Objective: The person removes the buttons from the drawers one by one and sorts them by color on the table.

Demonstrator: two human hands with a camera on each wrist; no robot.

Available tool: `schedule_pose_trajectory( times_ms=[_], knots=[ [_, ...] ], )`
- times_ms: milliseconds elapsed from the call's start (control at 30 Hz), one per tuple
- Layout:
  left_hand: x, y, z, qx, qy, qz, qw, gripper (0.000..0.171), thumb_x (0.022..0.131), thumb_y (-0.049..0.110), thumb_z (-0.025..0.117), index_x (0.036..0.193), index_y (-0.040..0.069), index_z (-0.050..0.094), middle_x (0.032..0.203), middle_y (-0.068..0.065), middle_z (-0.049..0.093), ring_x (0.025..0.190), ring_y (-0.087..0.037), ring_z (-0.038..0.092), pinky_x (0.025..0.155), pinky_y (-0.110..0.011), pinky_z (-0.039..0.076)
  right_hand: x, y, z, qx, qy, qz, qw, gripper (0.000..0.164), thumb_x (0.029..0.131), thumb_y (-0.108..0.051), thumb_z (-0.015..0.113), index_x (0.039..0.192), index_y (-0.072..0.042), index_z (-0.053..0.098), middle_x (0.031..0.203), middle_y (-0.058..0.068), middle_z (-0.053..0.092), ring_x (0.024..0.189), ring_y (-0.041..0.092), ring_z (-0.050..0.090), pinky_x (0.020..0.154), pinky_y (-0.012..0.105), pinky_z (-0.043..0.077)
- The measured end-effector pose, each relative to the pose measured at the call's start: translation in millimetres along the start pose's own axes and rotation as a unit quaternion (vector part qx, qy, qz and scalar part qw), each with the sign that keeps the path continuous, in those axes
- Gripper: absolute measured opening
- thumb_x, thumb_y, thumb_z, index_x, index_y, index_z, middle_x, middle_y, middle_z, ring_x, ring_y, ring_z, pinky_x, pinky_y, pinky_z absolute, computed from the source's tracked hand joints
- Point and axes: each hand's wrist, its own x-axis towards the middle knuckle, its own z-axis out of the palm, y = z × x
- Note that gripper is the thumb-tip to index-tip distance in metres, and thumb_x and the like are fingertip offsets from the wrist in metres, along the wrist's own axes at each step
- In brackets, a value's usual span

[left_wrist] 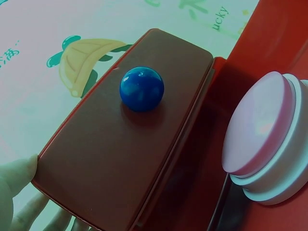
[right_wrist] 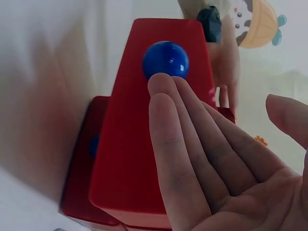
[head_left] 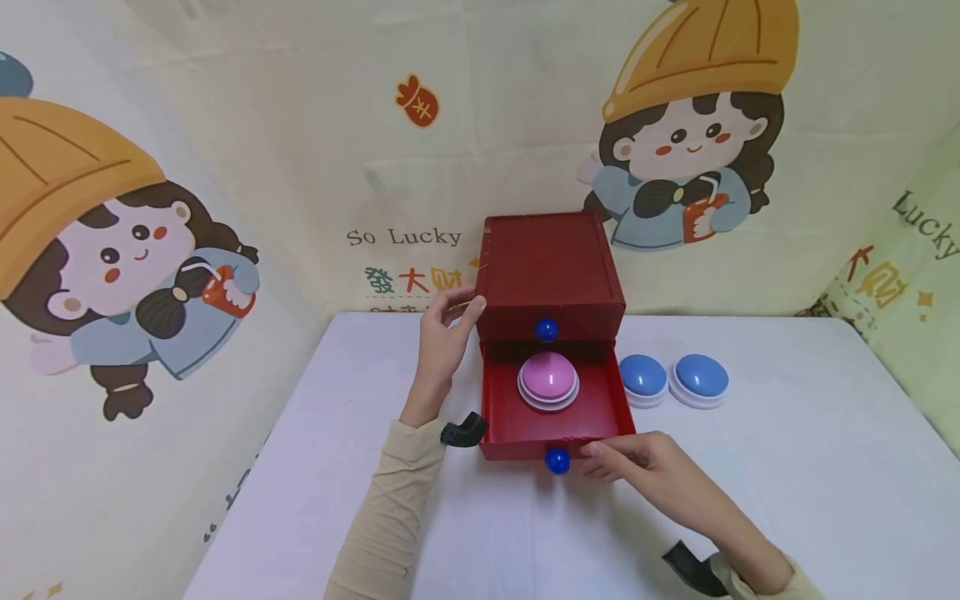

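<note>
A red two-drawer box (head_left: 551,258) has its lower drawer (head_left: 502,425) pulled out and its upper one closed. Inside the lower drawer sits a pink dome button (head_left: 548,377) on a white base. My left hand (head_left: 448,333) rests against the box's left side, thumb at the front corner of the upper drawer. A blue knob (left_wrist: 141,89) sits on that drawer's front. My right hand (right_wrist: 226,178) has straight fingers lying against the lower drawer's front, fingertips right at its blue knob (right_wrist: 166,58). In the right wrist view, the thumb stands apart from the fingers.
Two blue dome buttons (head_left: 642,377) on white bases stand on the white table (head_left: 795,467), just right of the drawer. A printed cloth (head_left: 517,108) with cartoon figures hangs behind and at the sides. Black wrist mounts (head_left: 465,430) sit at both sleeves.
</note>
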Motion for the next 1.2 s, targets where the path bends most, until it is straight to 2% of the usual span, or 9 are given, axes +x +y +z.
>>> schedule_pose_trajectory(
  times_ms=[400,633,933,1033,1200],
  knots=[
    [-0.2,0.8,-0.3,0.005,0.001,0.000,1.0000,0.036,0.096,0.018,0.066,0.127,0.000,0.061,0.127,-0.015,0.060,0.117,-0.033,0.057,0.088,-0.033,0.047,-3.0,-11.7,-12.8,-0.015,0.020,-0.019,1.000,0.029,0.102,-0.026,0.055,0.115,-0.006,0.072,0.100,-0.005,0.076,0.090,0.011,0.072,0.079,0.029,0.059],
    [0.2,0.0,-0.8,0.004,-0.002,-0.002,1.0000,0.036,0.096,0.018,0.066,0.127,0.001,0.060,0.128,-0.015,0.060,0.119,-0.036,0.056,0.089,-0.034,0.047,-1.9,-17.8,-20.5,-0.033,0.045,-0.046,0.997,0.025,0.100,-0.022,0.059,0.115,-0.005,0.071,0.099,0.001,0.076,0.086,0.012,0.072,0.078,0.026,0.058],
    [-0.2,0.4,-1.0,0.009,-0.001,-0.004,1.0000,0.036,0.096,0.018,0.066,0.127,0.001,0.061,0.128,-0.014,0.060,0.117,-0.032,0.057,0.088,-0.032,0.047,3.9,-30.2,-27.1,-0.117,0.103,-0.008,0.988,0.033,0.095,-0.035,0.066,0.120,-0.014,0.071,0.111,-0.003,0.072,0.100,0.015,0.070,0.079,0.021,0.056],
    [-0.5,0.6,-1.1,0.008,-0.002,-0.003,1.0000,0.036,0.096,0.019,0.066,0.127,0.001,0.060,0.128,-0.015,0.060,0.118,-0.034,0.057,0.088,-0.033,0.048,6.8,-32.3,-29.6,-0.120,0.113,-0.012,0.986,0.032,0.094,-0.035,0.068,0.121,-0.017,0.070,0.113,-0.003,0.071,0.100,0.016,0.070,0.080,0.022,0.055],
    [-0.4,1.1,-1.3,0.006,-0.002,-0.002,1.0000,0.037,0.096,0.018,0.066,0.127,0.001,0.060,0.128,-0.015,0.059,0.119,-0.035,0.057,0.088,-0.033,0.048,12.9,-33.6,-32.6,-0.117,0.122,-0.023,0.985,0.036,0.093,-0.032,0.070,0.124,-0.015,0.068,0.118,0.004,0.069,0.103,0.022,0.068,0.078,0.021,0.056]
  ],
)
